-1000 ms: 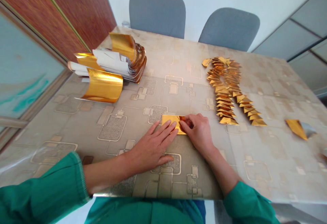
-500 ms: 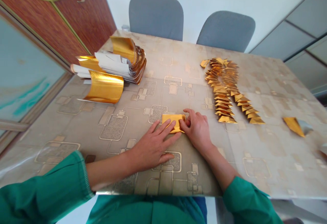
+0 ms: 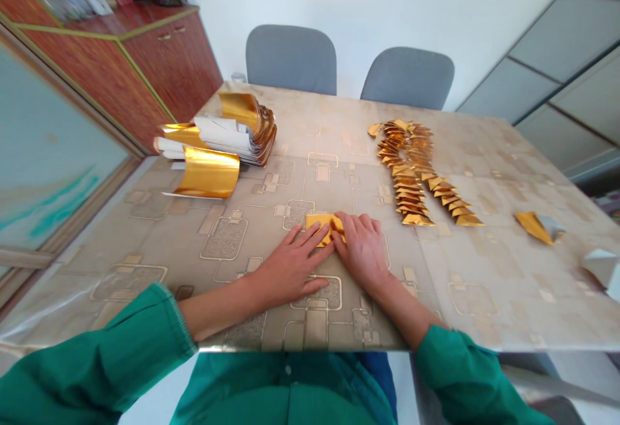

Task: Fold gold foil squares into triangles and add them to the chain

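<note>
Left hand (image 3: 290,276) lies flat on the desk (image 3: 489,309), fingers (image 3: 310,244) spread wide, tips at the lower edge of a small folded piece of gold foil (image 3: 320,223). Right hand (image 3: 361,250) sits against the foil's right end, fingers close together and lying over that end. Pressing or pinching: cannot tell, as the hand hides part of the piece.

The foil rests on the desk's patterned cover, between both hands and just right of a speckled rectangle in the pattern.

Left of the hands, a stack of curled gold foil sheets with white backs (image 3: 245,137) sits near the desk's far left corner. A single curved gold sheet (image 3: 207,173) lies in front of it, touching or nearly touching the stack.

Right of the hands, folded gold triangles (image 3: 411,173) overlap in a long chain that forks into two rows toward the near end. The right hand is near the chain, not touching it. Farther right lies a loose gold-and-silver folded piece (image 3: 535,227), well apart from the chain. A pale piece (image 3: 603,269) sits at the frame's right edge.

Green sleeves (image 3: 82,360) cover both forearms to above the wrists. Two grey chairs (image 3: 290,60) stand beyond the desk's far edge.
</note>
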{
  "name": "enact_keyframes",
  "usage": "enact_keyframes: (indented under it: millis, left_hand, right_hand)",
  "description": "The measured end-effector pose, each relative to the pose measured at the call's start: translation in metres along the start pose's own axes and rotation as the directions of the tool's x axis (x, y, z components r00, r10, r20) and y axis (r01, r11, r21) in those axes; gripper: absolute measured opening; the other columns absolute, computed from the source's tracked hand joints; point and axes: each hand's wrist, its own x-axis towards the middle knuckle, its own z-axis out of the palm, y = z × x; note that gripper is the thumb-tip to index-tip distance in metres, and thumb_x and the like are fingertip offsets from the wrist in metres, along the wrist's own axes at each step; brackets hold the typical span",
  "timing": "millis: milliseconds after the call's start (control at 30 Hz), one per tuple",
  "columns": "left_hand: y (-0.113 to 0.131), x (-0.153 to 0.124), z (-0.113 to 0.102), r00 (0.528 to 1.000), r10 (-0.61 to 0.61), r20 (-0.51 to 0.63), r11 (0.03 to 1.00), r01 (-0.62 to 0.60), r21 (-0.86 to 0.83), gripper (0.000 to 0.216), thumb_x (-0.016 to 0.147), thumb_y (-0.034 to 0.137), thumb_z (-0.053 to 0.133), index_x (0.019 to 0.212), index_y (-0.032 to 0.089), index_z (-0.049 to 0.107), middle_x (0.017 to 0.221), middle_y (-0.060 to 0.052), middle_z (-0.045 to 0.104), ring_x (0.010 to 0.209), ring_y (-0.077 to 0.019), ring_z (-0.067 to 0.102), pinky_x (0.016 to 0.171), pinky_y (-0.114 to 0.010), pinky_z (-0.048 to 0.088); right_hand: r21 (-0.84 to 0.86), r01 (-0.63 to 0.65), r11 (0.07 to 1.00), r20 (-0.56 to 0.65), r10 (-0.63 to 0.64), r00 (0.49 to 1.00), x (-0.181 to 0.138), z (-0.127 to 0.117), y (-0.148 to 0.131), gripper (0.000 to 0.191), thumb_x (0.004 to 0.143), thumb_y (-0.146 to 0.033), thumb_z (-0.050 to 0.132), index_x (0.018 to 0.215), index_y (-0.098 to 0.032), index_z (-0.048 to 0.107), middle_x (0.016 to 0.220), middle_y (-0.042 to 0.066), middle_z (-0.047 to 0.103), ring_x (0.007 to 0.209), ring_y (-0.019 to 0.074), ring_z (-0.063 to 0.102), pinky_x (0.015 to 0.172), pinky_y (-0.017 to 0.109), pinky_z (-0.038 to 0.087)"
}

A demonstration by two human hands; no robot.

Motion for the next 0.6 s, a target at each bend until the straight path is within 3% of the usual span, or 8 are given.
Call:
enact_keyframes:
  millis: [300, 467, 600]
  left_hand:
    - [-0.012, -0.002, -0.003, 0.998, 0.056, 0.008, 0.998, -0.056, -0.005, 0.071, 0.093, 0.058, 0.053, 0.152, 0.024, 0.035, 0.16, -0.014, 0.029, 0.148, -0.0292, 0.026, 0.12, -0.048, 0.015]
    - [-0.032, -0.01, -0.008, 0.991, 0.133, 0.033, 0.991, -0.133, 0.001, 0.063, 0.097, 0.055, 0.049, 0.152, 0.029, 0.032, 0.161, -0.009, 0.029, 0.149, -0.024, 0.026, 0.122, -0.046, 0.007]
    - [-0.051, -0.025, -0.017, 0.987, 0.148, 0.058, 0.988, -0.15, 0.042, 0.062, 0.097, 0.056, 0.048, 0.153, 0.034, 0.031, 0.161, -0.005, 0.029, 0.149, -0.0259, 0.024, 0.122, -0.047, 0.005]
  right_hand:
    - [-0.084, -0.084, 0.993, 0.054, 0.089, 0.995, -0.007, 0.006, 0.004, 0.016, 0.092, -0.022, 0.057, 0.107, -0.019, 0.061, 0.095, 0.008, 0.069, 0.092, 0.0271, 0.055, 0.081, 0.039, 0.029]
    - [-0.127, -0.089, 0.988, 0.059, 0.097, 0.994, -0.006, 0.004, 0.0, 0.016, 0.093, -0.019, 0.055, 0.107, -0.019, 0.062, 0.095, 0.008, 0.069, 0.093, 0.0258, 0.055, 0.082, 0.039, 0.029]
    - [-0.133, -0.119, 0.984, 0.077, 0.13, 0.989, -0.005, 0.003, -0.001, 0.016, 0.091, -0.02, 0.056, 0.107, -0.019, 0.062, 0.096, 0.007, 0.07, 0.093, 0.0249, 0.055, 0.083, 0.038, 0.028]
